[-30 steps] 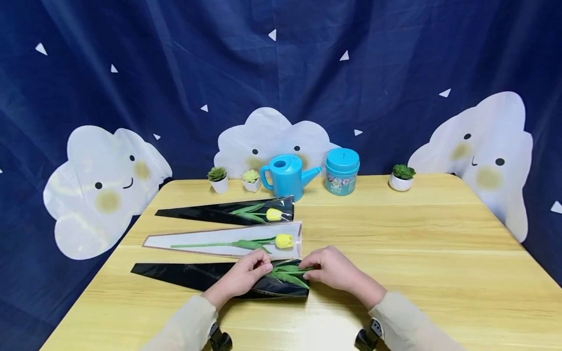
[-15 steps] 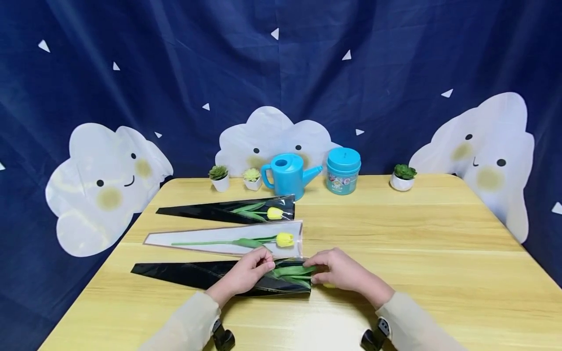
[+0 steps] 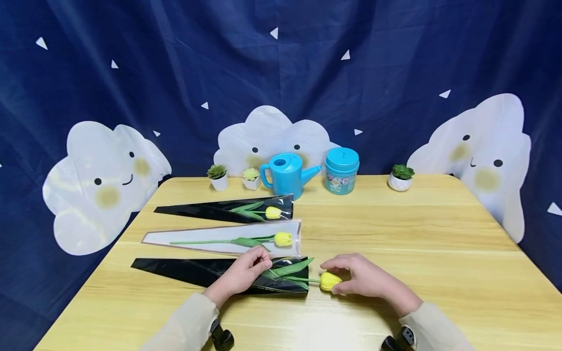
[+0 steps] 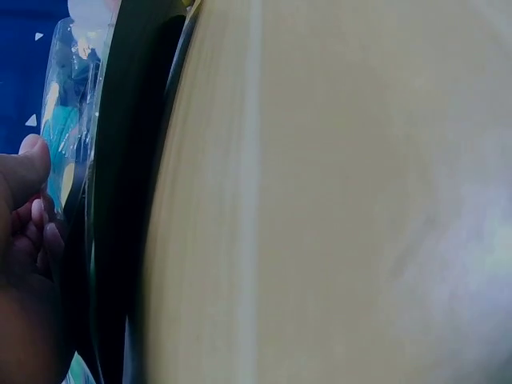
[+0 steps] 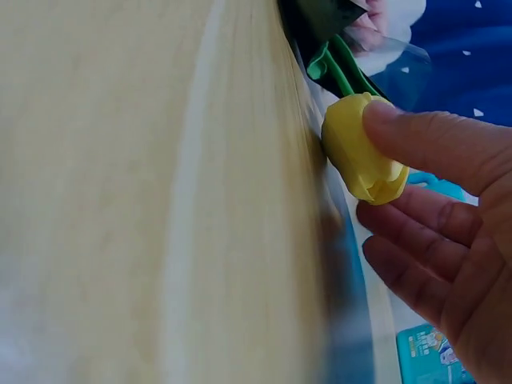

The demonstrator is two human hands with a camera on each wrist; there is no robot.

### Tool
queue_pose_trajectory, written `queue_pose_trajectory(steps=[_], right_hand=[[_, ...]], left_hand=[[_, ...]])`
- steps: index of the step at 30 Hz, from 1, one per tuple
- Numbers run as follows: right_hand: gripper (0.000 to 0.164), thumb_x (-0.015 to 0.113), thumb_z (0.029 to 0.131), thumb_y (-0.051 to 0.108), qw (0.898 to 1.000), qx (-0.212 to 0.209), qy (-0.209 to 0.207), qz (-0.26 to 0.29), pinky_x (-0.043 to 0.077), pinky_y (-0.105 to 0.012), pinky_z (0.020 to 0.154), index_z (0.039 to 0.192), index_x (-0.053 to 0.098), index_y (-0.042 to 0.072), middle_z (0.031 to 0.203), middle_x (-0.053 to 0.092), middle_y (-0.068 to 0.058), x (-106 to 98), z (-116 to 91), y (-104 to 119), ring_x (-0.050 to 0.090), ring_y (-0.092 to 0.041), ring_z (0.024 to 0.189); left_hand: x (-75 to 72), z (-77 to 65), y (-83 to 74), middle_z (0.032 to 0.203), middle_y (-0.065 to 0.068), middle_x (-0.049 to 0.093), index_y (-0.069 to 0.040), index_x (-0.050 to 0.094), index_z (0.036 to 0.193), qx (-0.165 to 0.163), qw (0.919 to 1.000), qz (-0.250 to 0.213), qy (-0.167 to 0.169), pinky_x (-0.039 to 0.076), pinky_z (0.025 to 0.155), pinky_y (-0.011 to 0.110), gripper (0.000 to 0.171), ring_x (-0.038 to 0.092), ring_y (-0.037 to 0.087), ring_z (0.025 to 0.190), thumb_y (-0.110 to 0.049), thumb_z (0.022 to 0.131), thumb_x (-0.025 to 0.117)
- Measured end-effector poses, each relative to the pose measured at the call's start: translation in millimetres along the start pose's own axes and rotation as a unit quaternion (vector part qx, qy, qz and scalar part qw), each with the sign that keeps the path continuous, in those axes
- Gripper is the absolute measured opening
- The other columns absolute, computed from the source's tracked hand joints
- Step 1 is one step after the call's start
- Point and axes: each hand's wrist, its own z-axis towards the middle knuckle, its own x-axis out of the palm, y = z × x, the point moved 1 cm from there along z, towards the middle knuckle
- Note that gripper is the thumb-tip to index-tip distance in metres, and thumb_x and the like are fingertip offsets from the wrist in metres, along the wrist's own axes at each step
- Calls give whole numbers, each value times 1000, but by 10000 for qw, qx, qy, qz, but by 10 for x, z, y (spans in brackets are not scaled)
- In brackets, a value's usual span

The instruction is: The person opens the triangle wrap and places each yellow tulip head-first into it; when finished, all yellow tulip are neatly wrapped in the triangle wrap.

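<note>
Nearest the person lies a black flower sleeve [image 3: 184, 273] with a clear front. A yellow artificial tulip [image 3: 330, 281] lies partly in it, green leaves at the mouth and bloom outside on the right. My left hand [image 3: 246, 270] pinches the sleeve's clear film [image 4: 70, 112] near the mouth, thumb against fingers. Around the bloom stands my right hand [image 3: 362, 275], fingers spread and loosely bent. In the right wrist view its thumb [image 5: 432, 140] overlaps the yellow petals, while the other fingers extend below and behind them.
Behind lie a white sleeve [image 3: 193, 236] and another black sleeve [image 3: 189, 210], each with a yellow tulip. A blue watering can [image 3: 285, 175], a blue lidded tub [image 3: 341, 170] and small potted succulents [image 3: 401, 178] stand at the wooden table's [image 3: 439, 234] back edge.
My right hand has let go of the leaves at the sleeve's mouth and moved right to the bloom, uncovering it. My left hand keeps its hold on the film.
</note>
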Motion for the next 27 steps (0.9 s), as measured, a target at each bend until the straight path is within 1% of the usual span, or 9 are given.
queue_pose_trajectory(steps=[4,8,11,14,18,21,27], right_hand=[[44,75,77,18,9995,154,49,286,49,-25,80,116,62,3,108,65,-5,16,-25,-51,58,-7,92],[42,74,78,15,9983,258,31,521,48,-23,77,116,62,3,107,66,-4,41,-33,-73,57,-4,89],[39,72,79,12,9976,213,-85,658,49,-23,75,115,62,2,103,67,-3,48,-33,-79,57,-3,86],[34,71,80,11,9963,61,-270,815,50,-23,72,112,63,3,97,68,-2,49,-24,-75,58,-3,82],[26,71,80,12,9944,-75,-444,961,50,-24,68,106,64,9,89,67,0,62,6,-52,58,-3,77],[25,71,81,12,9935,-66,-462,1039,50,-23,66,105,64,10,87,66,1,78,33,-31,57,-3,75],[29,71,81,14,9920,-36,-507,1158,50,-24,68,108,65,5,89,67,-2,97,86,27,58,-4,76]], left_hand=[[-7,1,-1,77,-3,41,-11,49,79,-6,10000,-11,19,35,65,23,17,40,9,69,-17,93,54],[-8,-2,-9,77,-2,41,-11,49,79,-45,10000,50,29,35,65,23,16,40,9,69,-16,93,54],[-5,-8,-29,77,-2,41,-11,49,78,-40,9999,130,61,35,65,23,17,40,9,70,-16,93,54],[-1,-14,-57,78,-2,41,-11,49,78,-14,9998,153,117,35,65,24,17,40,9,71,-18,93,55],[-2,-17,-87,78,-2,41,-11,49,78,-30,9998,126,129,34,66,24,18,40,9,72,-19,93,55],[-2,-13,-101,79,-2,42,-11,49,78,-48,9998,121,117,34,66,24,17,41,9,72,-18,93,55],[2,-7,-122,79,-3,41,-12,49,79,-24,9997,214,139,35,67,24,16,41,9,73,-17,93,55]])
